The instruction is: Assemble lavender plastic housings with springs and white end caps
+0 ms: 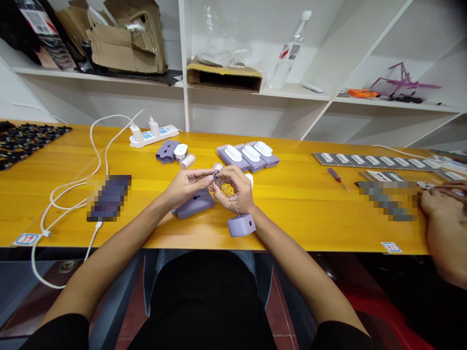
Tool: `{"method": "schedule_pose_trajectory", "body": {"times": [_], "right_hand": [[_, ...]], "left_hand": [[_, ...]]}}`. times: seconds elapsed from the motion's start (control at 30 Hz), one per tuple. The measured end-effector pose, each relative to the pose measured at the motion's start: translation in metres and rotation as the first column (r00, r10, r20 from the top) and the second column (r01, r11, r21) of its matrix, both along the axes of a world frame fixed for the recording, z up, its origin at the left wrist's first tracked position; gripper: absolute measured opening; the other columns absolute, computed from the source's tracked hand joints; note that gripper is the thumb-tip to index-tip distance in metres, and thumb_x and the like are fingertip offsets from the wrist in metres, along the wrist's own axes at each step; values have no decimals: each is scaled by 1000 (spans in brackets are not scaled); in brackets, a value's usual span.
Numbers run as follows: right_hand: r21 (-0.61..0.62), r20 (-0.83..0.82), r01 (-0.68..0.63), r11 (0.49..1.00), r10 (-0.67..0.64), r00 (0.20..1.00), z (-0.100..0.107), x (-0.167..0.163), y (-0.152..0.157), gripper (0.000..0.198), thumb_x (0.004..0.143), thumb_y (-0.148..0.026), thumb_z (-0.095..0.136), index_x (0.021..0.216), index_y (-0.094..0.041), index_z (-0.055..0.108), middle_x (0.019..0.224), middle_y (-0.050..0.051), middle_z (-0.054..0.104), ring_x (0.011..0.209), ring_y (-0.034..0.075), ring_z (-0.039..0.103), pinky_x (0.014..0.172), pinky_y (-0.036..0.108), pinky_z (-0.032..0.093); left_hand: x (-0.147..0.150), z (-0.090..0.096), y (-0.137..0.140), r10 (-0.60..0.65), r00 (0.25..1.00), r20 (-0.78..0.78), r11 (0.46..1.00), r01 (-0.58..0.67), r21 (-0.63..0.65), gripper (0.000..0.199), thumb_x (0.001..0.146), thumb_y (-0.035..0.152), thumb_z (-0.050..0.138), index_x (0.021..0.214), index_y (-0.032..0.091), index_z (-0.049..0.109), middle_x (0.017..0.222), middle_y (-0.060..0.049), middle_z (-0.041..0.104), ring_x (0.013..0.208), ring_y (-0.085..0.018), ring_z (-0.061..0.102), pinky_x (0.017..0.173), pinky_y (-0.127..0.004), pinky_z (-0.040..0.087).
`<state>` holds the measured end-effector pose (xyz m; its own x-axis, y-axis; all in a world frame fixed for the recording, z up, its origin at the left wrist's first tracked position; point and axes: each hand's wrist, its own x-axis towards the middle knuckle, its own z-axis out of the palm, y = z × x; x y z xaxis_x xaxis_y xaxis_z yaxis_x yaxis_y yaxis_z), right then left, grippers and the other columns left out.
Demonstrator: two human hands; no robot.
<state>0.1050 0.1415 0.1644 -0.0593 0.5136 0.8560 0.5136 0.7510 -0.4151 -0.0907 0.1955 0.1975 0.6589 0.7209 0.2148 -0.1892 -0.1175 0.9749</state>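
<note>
My left hand (191, 183) and my right hand (237, 187) meet above the middle of the table. Their fingertips pinch together on a small part, mostly hidden, that I cannot make out. A thin coiled cord (228, 190) runs through the fingers of my right hand and down along its palm. Below my right wrist is a small lilac case (241, 225) with a dark hole in its side; whether it hangs from the cord is unclear. A larger lilac case (195, 203) with a dark cutout lies beneath my left hand. A white piece (249, 180) shows partly behind my right hand.
Behind my hands lie lilac cases with white oval tops (251, 153), a lilac sleeve (167, 151), and a white plug adapter (181, 151). Left are a phone (109, 198), cables and a power strip (155, 136). Right are a screwdriver (337, 179) and another person's hand (443, 209).
</note>
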Motion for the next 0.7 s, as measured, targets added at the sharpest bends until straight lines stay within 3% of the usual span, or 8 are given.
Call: {"method": "schedule_pose_trajectory", "body": {"times": [0.2,0.43,0.7], "right_hand": [[43,7,21,999,-21,1000,0,-2,1,26,94,-20,71,119,-23,64,105,7,66,74,16,67,69,32,64],[129,54,36,991,-43,998,2,-3,1,31,92,-15,71,121,-24,65,104,7,67,76,18,66,70,34,63],[8,-38,1,1000,-1,999,-3,-1,1,32,87,-18,74,117,-25,65,112,9,63,85,20,69,71,36,66]], "left_hand": [[1,-2,2,9,1000,0,1000,-9,11,50,89,51,85,127,18,83,118,-14,83,98,-24,77,91,-36,61],[2,-5,4,0,999,-49,999,-2,-41,52,88,59,83,115,15,85,109,-12,82,88,-18,74,86,-31,60],[5,-1,2,13,1000,-3,989,-13,-144,53,83,64,86,92,13,84,101,-11,80,84,-15,71,79,-27,61]]}}
